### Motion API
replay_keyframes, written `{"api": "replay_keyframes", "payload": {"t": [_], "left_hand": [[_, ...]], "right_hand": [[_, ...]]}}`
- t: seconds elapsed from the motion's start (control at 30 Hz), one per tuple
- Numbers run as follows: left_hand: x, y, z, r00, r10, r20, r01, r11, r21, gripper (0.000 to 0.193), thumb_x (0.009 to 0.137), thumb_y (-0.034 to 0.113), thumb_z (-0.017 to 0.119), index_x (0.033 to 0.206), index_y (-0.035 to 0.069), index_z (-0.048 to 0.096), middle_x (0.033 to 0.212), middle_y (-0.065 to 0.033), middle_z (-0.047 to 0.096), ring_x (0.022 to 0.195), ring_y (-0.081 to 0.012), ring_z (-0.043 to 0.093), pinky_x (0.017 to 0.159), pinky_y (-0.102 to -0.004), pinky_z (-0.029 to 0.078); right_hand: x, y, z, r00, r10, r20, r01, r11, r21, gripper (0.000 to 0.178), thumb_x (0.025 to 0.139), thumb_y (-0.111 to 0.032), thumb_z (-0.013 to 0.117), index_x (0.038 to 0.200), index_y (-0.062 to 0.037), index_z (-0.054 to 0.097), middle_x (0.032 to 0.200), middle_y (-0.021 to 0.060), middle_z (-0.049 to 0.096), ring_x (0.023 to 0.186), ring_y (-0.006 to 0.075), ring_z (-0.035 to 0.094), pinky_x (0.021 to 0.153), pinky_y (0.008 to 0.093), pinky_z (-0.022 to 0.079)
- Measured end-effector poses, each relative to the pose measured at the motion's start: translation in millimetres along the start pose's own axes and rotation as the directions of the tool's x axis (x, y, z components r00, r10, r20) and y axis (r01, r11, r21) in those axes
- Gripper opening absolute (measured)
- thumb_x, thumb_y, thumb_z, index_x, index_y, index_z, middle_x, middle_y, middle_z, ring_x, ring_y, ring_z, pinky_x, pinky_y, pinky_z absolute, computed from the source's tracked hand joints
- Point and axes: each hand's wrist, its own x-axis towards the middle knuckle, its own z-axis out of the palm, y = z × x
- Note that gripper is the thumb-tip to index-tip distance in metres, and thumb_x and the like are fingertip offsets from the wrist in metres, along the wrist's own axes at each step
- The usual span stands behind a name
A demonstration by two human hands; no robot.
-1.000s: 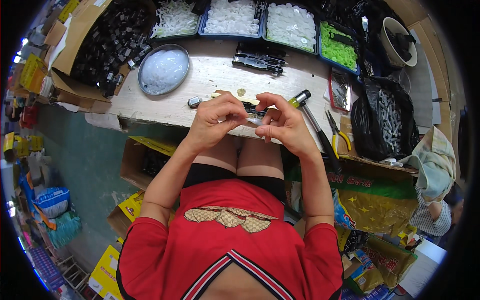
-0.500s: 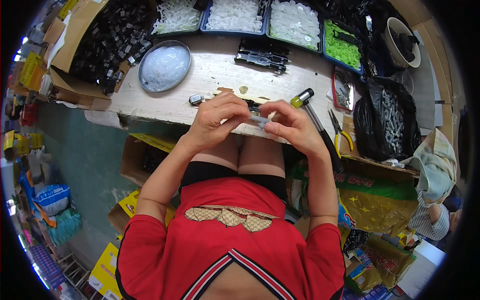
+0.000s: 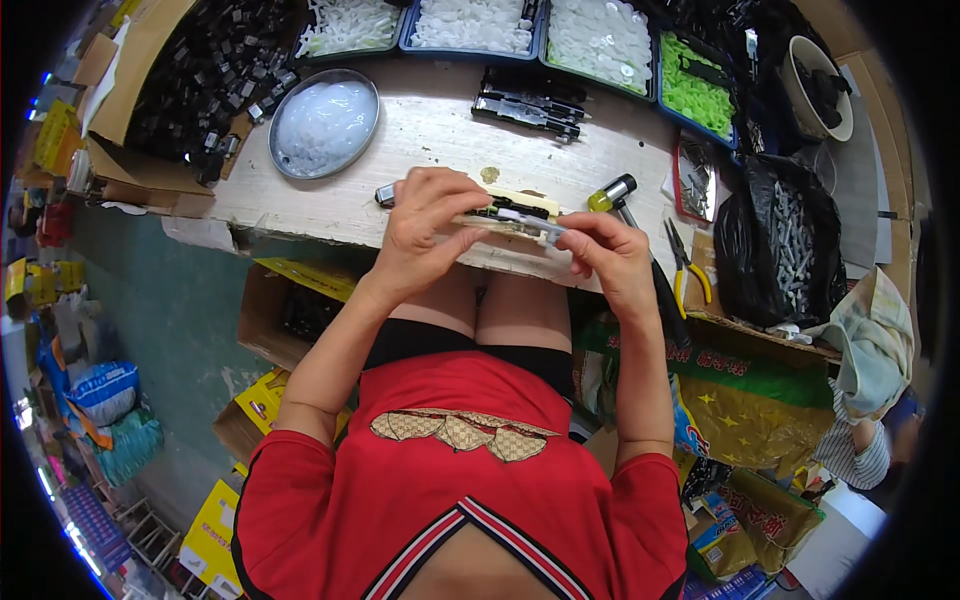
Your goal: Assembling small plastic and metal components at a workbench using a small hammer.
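At the front edge of the bench lies a long cream-and-black assembly (image 3: 525,205). My left hand (image 3: 428,225) is closed over its left end, thumb and fingers about the near and far sides. My right hand (image 3: 615,258) pinches a slim grey plastic part (image 3: 545,228) and holds it against the right end of the assembly. How far the part sits inside cannot be made out. Just left of my left hand is a small silver-and-black block-shaped part (image 3: 385,195), partly hidden. Several black slim assemblies (image 3: 530,112) lie farther back.
A hammer (image 3: 612,193) and yellow-handled pliers (image 3: 686,265) lie to the right, beside a black bag of grey parts (image 3: 790,240). A round dish of whitish jelly-like stuff (image 3: 325,125) stands left. Blue trays (image 3: 600,85) of small plastic parts line the back.
My hands have moved apart and the cream-and-black assembly shows more between them. My right hand has lowered the grey part onto the assembly's right end; the left has closed over its left end.
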Motion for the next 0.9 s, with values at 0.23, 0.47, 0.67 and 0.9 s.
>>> {"api": "replay_keyframes", "payload": {"t": [0.23,0.47,0.67,0.9], "left_hand": [[3,-6,5,0.999,-0.047,-0.014,0.049,0.976,0.211,0.025,0.063,0.015,0.07,0.087,0.011,0.065,0.097,0.0005,0.058,0.104,-0.0217,0.044,0.084,-0.0361,0.025],[6,-11,11,0.995,-0.099,0.006,0.094,0.964,0.249,0.022,0.063,0.015,0.069,0.085,0.011,0.065,0.093,0.0012,0.057,0.101,-0.0209,0.044,0.083,-0.0363,0.025],[6,-11,13,0.994,-0.111,0.004,0.107,0.966,0.234,0.023,0.063,0.015,0.069,0.085,0.011,0.065,0.093,0.0013,0.057,0.099,-0.0204,0.044,0.082,-0.0354,0.026],[4,-9,13,0.99,-0.144,0.004,0.14,0.964,0.227,0.021,0.064,0.014,0.07,0.084,0.012,0.066,0.091,0.0017,0.057,0.097,-0.0194,0.045,0.081,-0.0341,0.027]], "right_hand": [[9,-1,0,0.999,0.019,-0.032,-0.02,1.0,-0.013,0.015,0.082,-0.01,0.061,0.093,0.0001,0.063,0.074,0.0021,0.062,0.059,0.0044,0.05,0.052,0.0178,0.041],[15,-2,4,1.0,0.01,-0.019,-0.011,0.998,-0.067,0.014,0.082,-0.01,0.061,0.091,0.0001,0.064,0.071,0.0013,0.061,0.059,0.004,0.05,0.051,0.018,0.041],[21,1,9,1.0,0.01,0.009,-0.009,0.999,-0.042,0.013,0.082,-0.01,0.062,0.09,-0.0001,0.064,0.07,0.0003,0.061,0.058,0.0036,0.049,0.05,0.0177,0.04],[24,9,10,1.0,0.004,0.002,-0.004,0.999,-0.047,0.011,0.081,-0.008,0.062,0.089,-0.0008,0.064,0.069,-0.0003,0.06,0.059,0.0037,0.05,0.05,0.0179,0.04]]}}
